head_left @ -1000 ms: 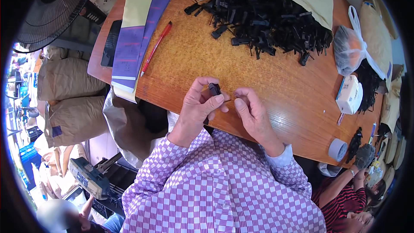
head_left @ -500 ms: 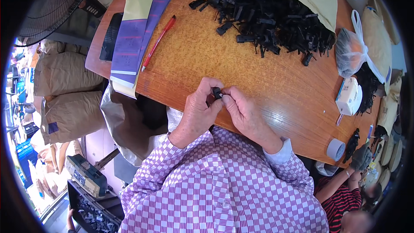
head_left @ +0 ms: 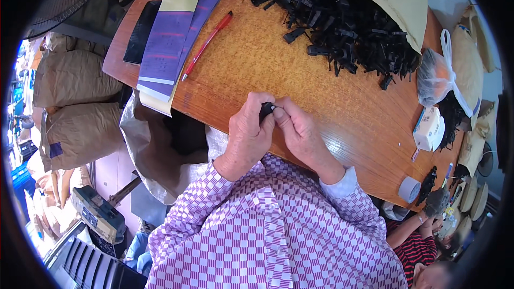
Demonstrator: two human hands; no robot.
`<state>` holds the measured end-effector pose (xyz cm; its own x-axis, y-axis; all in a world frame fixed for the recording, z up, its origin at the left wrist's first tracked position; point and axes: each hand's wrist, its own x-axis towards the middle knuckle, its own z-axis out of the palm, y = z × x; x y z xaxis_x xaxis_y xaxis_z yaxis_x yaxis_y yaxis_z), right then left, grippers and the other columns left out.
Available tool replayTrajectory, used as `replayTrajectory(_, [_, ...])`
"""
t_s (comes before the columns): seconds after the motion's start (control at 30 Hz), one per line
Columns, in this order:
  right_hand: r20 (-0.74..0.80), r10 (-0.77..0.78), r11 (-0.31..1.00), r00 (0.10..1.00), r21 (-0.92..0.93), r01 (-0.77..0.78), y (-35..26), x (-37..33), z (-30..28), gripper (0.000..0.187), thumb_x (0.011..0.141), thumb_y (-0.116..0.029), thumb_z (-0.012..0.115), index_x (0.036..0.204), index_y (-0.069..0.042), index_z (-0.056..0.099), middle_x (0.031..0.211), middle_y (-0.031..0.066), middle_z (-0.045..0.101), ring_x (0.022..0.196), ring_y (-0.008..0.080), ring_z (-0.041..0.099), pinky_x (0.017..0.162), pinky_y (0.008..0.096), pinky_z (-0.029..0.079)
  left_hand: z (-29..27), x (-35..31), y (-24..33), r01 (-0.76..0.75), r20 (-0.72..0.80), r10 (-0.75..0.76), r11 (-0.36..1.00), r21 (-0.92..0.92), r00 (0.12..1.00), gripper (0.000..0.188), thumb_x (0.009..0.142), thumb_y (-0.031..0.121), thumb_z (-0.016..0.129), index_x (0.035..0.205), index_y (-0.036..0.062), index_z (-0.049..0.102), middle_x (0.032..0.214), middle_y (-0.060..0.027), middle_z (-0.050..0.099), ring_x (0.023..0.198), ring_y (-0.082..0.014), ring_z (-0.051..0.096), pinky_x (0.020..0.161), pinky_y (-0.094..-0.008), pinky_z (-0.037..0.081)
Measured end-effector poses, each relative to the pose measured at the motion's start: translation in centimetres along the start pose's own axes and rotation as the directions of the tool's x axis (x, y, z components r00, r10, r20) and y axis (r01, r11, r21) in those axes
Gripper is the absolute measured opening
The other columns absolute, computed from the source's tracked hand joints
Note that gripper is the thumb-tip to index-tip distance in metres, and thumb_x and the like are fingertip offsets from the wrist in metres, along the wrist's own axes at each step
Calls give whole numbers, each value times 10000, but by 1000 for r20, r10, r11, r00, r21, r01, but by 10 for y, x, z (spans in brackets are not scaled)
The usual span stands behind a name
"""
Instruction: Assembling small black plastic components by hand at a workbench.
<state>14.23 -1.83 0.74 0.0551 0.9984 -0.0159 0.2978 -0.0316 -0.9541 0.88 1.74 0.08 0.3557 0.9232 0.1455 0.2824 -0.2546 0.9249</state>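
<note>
Above the near edge of the wooden table [head_left: 241,69], my two hands meet around a small black plastic part [head_left: 266,109]. Fingers and thumb of my left hand [head_left: 247,131] are closed on it. The fingertips of my right hand [head_left: 301,134] pinch at its right end, where a small pale spot shows. Most of the part is hidden by my fingers. Farther off, at the back right of the table, lies a heap of similar black plastic parts [head_left: 342,27], some with thin stems, spilling from a pale yellow sack [head_left: 393,0].
Left on the table are a red pen [head_left: 208,45], purple-and-yellow forms [head_left: 166,43] and a dark phone [head_left: 142,32]. At right sit a knotted plastic bag [head_left: 436,77], a white box [head_left: 428,128] and a tape roll [head_left: 409,189]. An open white sack [head_left: 142,144] hangs by the left edge. Another person's gloved hand [head_left: 437,202] is at lower right.
The view has shifted slightly, so the table items sit a little differently. My fingers have closed further over the black part. At lower left, the tray of dark pieces has given way to a black ribbed surface.
</note>
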Motion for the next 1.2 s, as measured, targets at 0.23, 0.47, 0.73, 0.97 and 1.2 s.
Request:
replayTrajectory(0.23, [8, 217, 916, 976, 344, -207, 4, -10, -19, 148, 964, -133, 513, 1079, -43, 538, 813, 20, 600, 544, 23, 452, 464, 161, 356, -19, 9, 20, 454, 276, -415, 429, -780, 867, 254, 954, 120, 491, 1208, 100, 489, 947, -60, 578, 645, -80, 518, 510, -157, 382])
replayTrajectory(0.47, [89, 198, 803, 976, 556, -213, 11, -24, -34, 118, 933, -100, 564, 1036, -45, 547, 797, 5, 604, 542, 24, 468, 453, 157, 363, -12, 0, 23, 542, 419, -359, 388, -745, 834, 364, 964, 142, 481, 1324, 91, 462, 906, -66, 598, 647, -81, 521, 468, -161, 338])
replayTrajectory(0.73, [177, 136, 685, 975, 693, -222, 23, -26, -55, 179, 918, -160, 601, 1045, -41, 559, 803, -9, 592, 621, 31, 503, 519, 161, 357, 8, 5, 39, 685, 651, -251, 430, -588, 717, 360, 969, 163, 476, 1314, 61, 460, 808, -41, 567, 547, -56, 445, 447, -167, 303])
replayTrajectory(0.97, [237, 213, 781, 948, 541, -311, 1, -22, -48, 184, 927, -116, 555, 1074, -6, 572, 879, 1, 593, 723, 50, 530, 589, 179, 399, -2, -7, 33, 621, 595, -221, 460, -635, 773, 322, 973, 187, 477, 1278, 81, 480, 846, -57, 574, 542, -73, 473, 446, -187, 338])
replayTrajectory(1.2, [181, 122, 880, 976, 435, -191, 25, -17, -25, 179, 947, -115, 520, 1074, 1, 567, 979, 29, 591, 912, 116, 546, 802, 251, 450, 1, -14, 13, 121, 327, -53, 974, -193, 943, 426, 853, 55, 574, 1269, 46, 478, 1057, -170, 626, 855, -324, 655, 759, -373, 516])
